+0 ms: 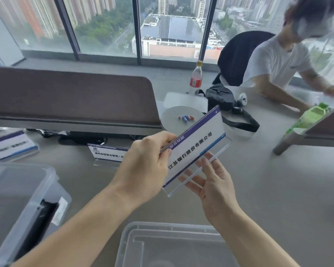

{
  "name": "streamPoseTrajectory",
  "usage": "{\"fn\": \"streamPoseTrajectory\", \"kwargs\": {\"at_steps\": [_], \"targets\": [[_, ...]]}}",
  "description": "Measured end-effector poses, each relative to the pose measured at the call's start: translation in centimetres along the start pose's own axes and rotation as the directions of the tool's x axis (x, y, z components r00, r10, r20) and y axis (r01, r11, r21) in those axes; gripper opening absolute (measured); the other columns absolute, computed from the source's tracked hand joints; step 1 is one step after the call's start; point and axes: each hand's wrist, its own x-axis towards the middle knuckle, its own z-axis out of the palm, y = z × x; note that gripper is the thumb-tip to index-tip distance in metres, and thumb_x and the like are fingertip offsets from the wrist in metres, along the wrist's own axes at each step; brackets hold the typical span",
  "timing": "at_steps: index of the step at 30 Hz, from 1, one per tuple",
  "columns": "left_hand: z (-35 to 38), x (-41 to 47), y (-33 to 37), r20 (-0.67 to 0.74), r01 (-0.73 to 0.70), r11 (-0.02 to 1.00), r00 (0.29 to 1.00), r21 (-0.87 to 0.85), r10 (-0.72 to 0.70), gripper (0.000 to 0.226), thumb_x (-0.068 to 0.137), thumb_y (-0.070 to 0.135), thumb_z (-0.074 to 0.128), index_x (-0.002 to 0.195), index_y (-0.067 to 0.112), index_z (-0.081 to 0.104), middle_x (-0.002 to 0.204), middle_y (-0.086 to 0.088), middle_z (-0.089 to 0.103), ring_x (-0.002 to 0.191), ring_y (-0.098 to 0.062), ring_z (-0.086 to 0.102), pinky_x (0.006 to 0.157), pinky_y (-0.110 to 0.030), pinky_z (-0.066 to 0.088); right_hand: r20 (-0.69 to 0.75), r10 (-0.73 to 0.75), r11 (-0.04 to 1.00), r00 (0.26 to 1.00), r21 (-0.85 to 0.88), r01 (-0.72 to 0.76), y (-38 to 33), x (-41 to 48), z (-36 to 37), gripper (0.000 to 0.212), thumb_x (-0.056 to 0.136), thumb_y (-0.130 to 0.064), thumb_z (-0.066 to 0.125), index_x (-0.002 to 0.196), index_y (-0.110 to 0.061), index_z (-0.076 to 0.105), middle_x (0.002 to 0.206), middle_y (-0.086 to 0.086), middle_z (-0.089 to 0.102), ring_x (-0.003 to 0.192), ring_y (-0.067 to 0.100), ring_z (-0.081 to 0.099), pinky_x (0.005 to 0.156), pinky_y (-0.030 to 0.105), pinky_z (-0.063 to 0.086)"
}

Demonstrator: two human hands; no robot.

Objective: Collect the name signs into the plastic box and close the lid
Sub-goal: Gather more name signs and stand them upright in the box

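A clear acrylic name sign (196, 145) with a white card and purple border hangs tilted above the table. My left hand (145, 164) grips its left end. My right hand (214, 182) lies palm up under its lower edge, fingers spread and touching the acrylic base. A second name sign (106, 154) stands on the table behind my left hand, and a third (10, 145) stands at the far left. A clear plastic box (172, 245) sits open at the bottom centre, below my hands. A clear lid (27, 199) rests at the lower left.
A brown desk divider (71, 95) runs across the left. A round white plate (181, 117) with small coloured bits, a red-labelled bottle (196, 79), a black bag (220, 97) and a green bottle (310, 115) lie beyond. Another person in a white shirt (278, 62) leans on the table at right.
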Motion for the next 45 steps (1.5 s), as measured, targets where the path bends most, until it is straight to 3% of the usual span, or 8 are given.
{"fn": "streamPoseTrajectory", "kwargs": {"at_steps": [3, 11, 15, 21, 30, 36, 40, 45], "targets": [[-3.9, -0.5, 2.0, -0.034, -0.002, 1.000, 0.999, 0.028, 0.003, 0.030, 0.101, 0.015, 0.053, 0.120, 0.031, 0.069, 0.105, 0.018, 0.076, 0.097, 0.000, 0.070, 0.084, -0.025, 0.058, 0.045, -0.035, 0.999, 0.998, -0.017, 0.036, -2.1, -2.2, 2.7, 0.026, 0.101, -0.023, 0.055, 0.123, -0.019, 0.067, 0.110, 0.008, 0.077, 0.094, 0.034, 0.077, 0.073, 0.044, 0.066], [-16.3, -4.3, 5.6, -0.126, 0.018, 0.998, 0.992, 0.065, -0.010, 0.030, 0.100, 0.019, 0.056, 0.126, 0.031, 0.063, 0.114, 0.018, 0.072, 0.091, 0.005, 0.069, 0.070, -0.007, 0.052, 0.212, -0.075, 0.994, 0.974, -0.059, 0.089, -6.1, -9.3, 11.9, 0.024, 0.103, -0.020, 0.052, 0.122, -0.015, 0.067, 0.103, 0.009, 0.079, 0.084, 0.026, 0.078, 0.069, 0.040, 0.065], [-23.0, -7.0, 5.5, -0.127, 0.094, 0.995, 0.988, 0.017, -0.091, 0.041, 0.097, 0.033, 0.062, 0.138, 0.032, 0.054, 0.121, 0.017, 0.066, 0.089, -0.001, 0.069, 0.070, -0.029, 0.063, 0.260, -0.056, 0.989, 0.964, -0.118, 0.089, -6.0, -13.4, 17.2, 0.025, 0.104, -0.019, 0.051, 0.124, -0.013, 0.065, 0.106, 0.010, 0.079, 0.089, 0.032, 0.078, 0.069, 0.041, 0.066], [-31.1, -13.0, 0.2, -0.230, 0.086, 0.988, 0.966, -0.130, -0.114, 0.016, 0.092, 0.030, 0.070, 0.107, 0.032, 0.075, 0.098, 0.019, 0.077, 0.086, 0.003, 0.070, 0.079, -0.030, 0.059, 0.295, -0.017, 0.993, 0.955, -0.103, 0.049, -1.7, -18.7, 25.6, 0.024, 0.104, -0.020, 0.051, 0.120, -0.015, 0.068, 0.109, 0.012, 0.078, 0.090, 0.032, 0.078, 0.071, 0.043, 0.066], [-39.1, -21.8, -12.2, -0.295, 0.194, 0.957, 0.921, -0.217, -0.254, 0.018, 0.097, 0.020, 0.065, 0.109, 0.025, 0.078, 0.081, -0.009, 0.073, 0.068, -0.016, 0.060, 0.076, -0.046, 0.056, 0.308, 0.080, 0.964, 0.948, -0.264, 0.004, 9.9, -23.6, 36.3, 0.024, 0.104, -0.021, 0.052, 0.126, -0.013, 0.060, 0.119, 0.012, 0.073, 0.090, 0.025, 0.077, 0.069, 0.040, 0.066], [-39.9, -24.5, -19.0, -0.219, 0.248, 0.949, 0.932, -0.196, -0.289, 0.023, 0.098, 0.019, 0.066, 0.117, 0.024, 0.076, 0.098, 0.020, 0.077, 0.089, 0.007, 0.069, 0.086, -0.021, 0.053, 0.390, -0.097, 0.761, 0.916, -0.564, 0.321, 11.6, -19.1, 37.7, 0.078, 0.094, -0.021, 0.070, 0.156, -0.036, 0.025, 0.152, 0.000, 0.043, 0.114, 0.009, 0.061, 0.094, 0.045, 0.059], [-38.7, -25.3, -22.3, -0.236, 0.276, 0.947, 0.921, -0.166, -0.309, 0.023, 0.099, 0.021, 0.065, 0.119, 0.024, 0.075, 0.107, 0.016, 0.078, 0.100, -0.001, 0.073, 0.088, -0.026, 0.059, 0.602, -0.013, 0.510, 0.798, -0.683, 0.523, 13.9, -14.9, 38.7, 0.029, 0.096, -0.019, 0.066, 0.121, -0.032, 0.062, 0.115, -0.006, 0.076, 0.100, 0.010, 0.074, 0.091, 0.052, 0.059], [-35.8, -25.7, -25.5, -0.262, 0.440, 0.898, 0.870, 0.031, -0.417, 0.012, 0.098, 0.027, 0.061, 0.103, 0.028, 0.072, 0.089, 0.013, 0.078, 0.076, -0.005, 0.072, 0.064, -0.027, 0.058, 0.614, 0.034, 0.499, 0.789, -0.694, 0.519, 19.4, -11.5, 40.1, 0.012, 0.101, -0.025, 0.057, 0.100, -0.036, 0.062, 0.107, -0.009, 0.072, 0.104, 0.011, 0.068, 0.091, 0.041, 0.057]]}}
